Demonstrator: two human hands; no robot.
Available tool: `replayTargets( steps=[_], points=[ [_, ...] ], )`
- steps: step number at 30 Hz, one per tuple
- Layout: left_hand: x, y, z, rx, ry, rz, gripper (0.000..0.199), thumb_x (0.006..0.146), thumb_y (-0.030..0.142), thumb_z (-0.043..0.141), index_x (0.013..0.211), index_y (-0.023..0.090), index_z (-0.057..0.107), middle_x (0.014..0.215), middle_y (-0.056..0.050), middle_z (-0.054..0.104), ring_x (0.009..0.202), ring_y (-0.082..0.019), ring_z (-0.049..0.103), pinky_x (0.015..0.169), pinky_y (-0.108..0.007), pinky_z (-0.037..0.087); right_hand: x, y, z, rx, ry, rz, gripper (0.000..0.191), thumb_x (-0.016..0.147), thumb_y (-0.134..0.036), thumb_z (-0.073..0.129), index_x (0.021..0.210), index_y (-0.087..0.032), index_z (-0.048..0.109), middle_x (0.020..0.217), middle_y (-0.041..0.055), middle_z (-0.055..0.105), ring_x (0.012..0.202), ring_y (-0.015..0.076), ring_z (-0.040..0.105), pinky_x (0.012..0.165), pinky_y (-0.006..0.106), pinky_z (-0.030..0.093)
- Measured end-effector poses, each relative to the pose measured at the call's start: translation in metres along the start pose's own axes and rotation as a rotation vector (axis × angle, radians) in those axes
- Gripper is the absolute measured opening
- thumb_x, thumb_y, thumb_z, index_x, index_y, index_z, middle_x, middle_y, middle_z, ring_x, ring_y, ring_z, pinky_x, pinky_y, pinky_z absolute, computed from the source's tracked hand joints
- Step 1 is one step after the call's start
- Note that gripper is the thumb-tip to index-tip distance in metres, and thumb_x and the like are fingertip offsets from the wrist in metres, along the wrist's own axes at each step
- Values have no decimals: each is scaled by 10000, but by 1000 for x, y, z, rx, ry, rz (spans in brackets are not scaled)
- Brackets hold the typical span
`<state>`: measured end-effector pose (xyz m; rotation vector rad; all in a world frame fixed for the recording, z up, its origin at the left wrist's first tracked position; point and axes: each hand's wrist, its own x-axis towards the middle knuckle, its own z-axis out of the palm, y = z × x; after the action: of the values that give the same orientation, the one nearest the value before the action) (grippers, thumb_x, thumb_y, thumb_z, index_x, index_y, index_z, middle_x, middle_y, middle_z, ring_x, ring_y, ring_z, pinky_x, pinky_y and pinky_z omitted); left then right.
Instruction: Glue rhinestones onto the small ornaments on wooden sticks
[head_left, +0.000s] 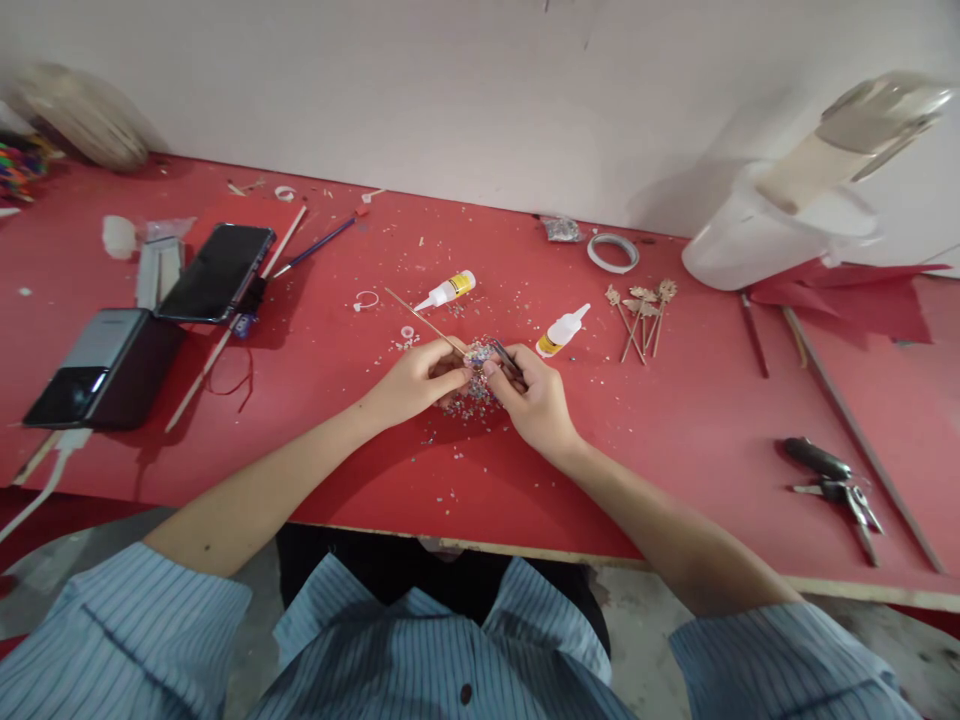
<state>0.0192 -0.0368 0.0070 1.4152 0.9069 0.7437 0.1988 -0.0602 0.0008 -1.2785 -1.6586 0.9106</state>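
Observation:
My left hand (424, 380) is closed around a thin wooden stick (418, 315) that slants up and left past the fingers. My right hand (536, 400) grips dark tweezers (505, 356), their tips by the stick's speckled, colourful end (480, 352). The fingers partly hide that end, so its shape cannot be made out. Beneath both hands a heap of small shiny chips (478, 405) spreads over the red table (360, 480). One small glue bottle (454, 288) lies beyond my left hand, and another glue bottle (562, 332) is just past my right hand.
At the left are a phone (217, 272), a dark box-like device (112, 370) and a paintbrush (319, 245). Rightward lie a tape roll (613, 253), several sticks with leaf-shaped tops (641, 310), a white pitcher (750, 240) and keys (844, 495). A wall (450, 100) bounds the back.

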Motion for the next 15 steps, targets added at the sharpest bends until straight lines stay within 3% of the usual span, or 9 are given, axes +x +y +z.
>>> replayTargets(
  steps=[15],
  points=[
    [-1, 3, -1, 14, -19, 4, 128, 854, 281, 565, 885, 162, 527, 642, 28, 556, 493, -66, 508, 461, -178, 409, 1, 3, -1, 76, -31, 14, 223, 881, -362, 543, 756, -189, 479, 628, -46, 356, 541, 76, 311, 481, 217, 263]
  ],
)
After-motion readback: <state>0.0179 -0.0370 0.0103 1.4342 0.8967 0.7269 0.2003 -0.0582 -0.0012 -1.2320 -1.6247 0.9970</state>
